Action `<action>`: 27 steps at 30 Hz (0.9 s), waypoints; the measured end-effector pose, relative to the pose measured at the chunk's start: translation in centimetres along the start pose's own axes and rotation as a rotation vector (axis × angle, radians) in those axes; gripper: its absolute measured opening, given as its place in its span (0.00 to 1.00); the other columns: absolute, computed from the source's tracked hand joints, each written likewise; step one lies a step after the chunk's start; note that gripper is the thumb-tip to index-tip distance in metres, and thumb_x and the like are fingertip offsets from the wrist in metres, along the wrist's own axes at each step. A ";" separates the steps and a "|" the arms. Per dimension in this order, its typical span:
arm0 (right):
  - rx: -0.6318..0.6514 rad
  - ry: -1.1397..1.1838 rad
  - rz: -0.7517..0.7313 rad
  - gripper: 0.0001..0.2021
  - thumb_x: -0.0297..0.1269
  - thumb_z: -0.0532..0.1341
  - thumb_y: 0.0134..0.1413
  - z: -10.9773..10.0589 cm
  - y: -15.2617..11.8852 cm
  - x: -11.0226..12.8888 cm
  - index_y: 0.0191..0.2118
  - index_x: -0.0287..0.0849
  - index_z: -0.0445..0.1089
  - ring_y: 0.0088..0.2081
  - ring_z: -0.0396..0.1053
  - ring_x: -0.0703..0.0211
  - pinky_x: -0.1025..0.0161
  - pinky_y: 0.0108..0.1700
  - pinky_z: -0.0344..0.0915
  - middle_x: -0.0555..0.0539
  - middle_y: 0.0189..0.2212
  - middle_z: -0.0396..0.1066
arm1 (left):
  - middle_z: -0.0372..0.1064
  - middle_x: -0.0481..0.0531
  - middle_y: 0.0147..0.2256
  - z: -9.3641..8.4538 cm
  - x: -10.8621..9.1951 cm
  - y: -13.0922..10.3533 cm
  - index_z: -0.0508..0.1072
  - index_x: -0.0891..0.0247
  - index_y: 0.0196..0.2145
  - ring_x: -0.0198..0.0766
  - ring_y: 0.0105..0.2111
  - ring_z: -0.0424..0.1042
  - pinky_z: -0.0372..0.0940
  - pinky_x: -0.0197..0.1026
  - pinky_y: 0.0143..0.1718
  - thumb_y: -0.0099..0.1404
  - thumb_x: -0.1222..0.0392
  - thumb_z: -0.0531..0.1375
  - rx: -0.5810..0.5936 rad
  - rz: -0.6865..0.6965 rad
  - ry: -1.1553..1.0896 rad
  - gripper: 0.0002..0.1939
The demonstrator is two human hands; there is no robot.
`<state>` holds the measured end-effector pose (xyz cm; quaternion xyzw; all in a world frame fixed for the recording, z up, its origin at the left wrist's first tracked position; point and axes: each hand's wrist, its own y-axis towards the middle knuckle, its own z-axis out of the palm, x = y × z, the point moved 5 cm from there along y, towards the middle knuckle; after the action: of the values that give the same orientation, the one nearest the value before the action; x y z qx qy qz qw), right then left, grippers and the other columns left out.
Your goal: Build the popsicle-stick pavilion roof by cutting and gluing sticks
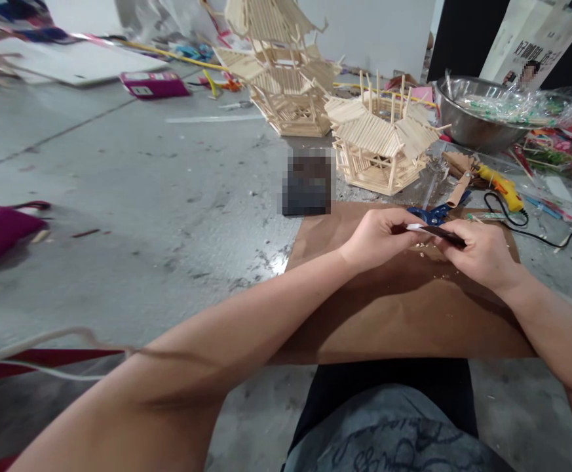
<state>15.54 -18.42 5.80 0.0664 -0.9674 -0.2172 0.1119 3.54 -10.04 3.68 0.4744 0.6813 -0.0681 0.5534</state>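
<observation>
Between my two hands is a thin flat piece (443, 234), dark brown on its face with a white end at the left; I cannot make out its exact kind. My left hand (379, 237) pinches the white end. With its fingers closed on the dark end, my right hand (485, 252) holds the other side. Both hands are above a brown paper sheet (354, 321) with small pale crumbs on it. Just beyond the fingers lies a blue-handled tool (433, 215), partly hidden by them.
Farther back stand a tall stick-built pagoda model (290, 85) and a lower stick-built tier (381, 147). A blurred dark object (308, 183) sits at the paper's edge. On the right are a yellow glue gun (502, 187), its black cord and a metal bowl (482, 128) of wrapped items.
</observation>
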 end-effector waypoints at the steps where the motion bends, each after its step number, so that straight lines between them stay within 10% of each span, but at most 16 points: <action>1: 0.000 -0.004 0.003 0.12 0.40 0.53 0.54 0.0 0.0 0.0 0.32 0.41 0.71 0.28 0.69 0.62 0.66 0.30 0.60 0.47 0.28 0.74 | 0.72 0.52 0.27 -0.1 0.0 0.1 0.74 0.68 0.33 0.31 0.26 0.68 0.62 0.33 0.27 0.57 0.59 0.58 0.010 -0.012 -0.044 0.10; 12: 0.115 -0.152 -0.008 0.16 0.41 0.47 0.58 0.6 0.0 -0.4 0.35 0.41 0.69 0.28 0.69 0.60 0.66 0.27 0.53 0.47 0.27 0.73 | 0.65 0.49 0.24 -0.2 1.1 0.5 0.69 0.66 0.21 0.30 0.24 0.62 0.56 0.33 0.26 0.54 0.59 0.59 0.290 0.064 0.341 0.09; 27: 0.207 -0.176 -0.119 0.17 0.41 0.45 0.60 1.3 -0.5 -0.2 0.33 0.41 0.68 0.26 0.66 0.63 0.65 0.26 0.49 0.48 0.26 0.72 | 0.60 0.43 0.17 0.2 2.1 0.1 0.69 0.67 0.20 0.26 0.19 0.56 0.51 0.31 0.22 0.53 0.54 0.60 0.283 -0.010 0.242 0.13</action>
<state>15.44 -18.27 4.42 0.1157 -0.9850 -0.1275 0.0061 3.90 -8.88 1.94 0.5489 0.7288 -0.1083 0.3948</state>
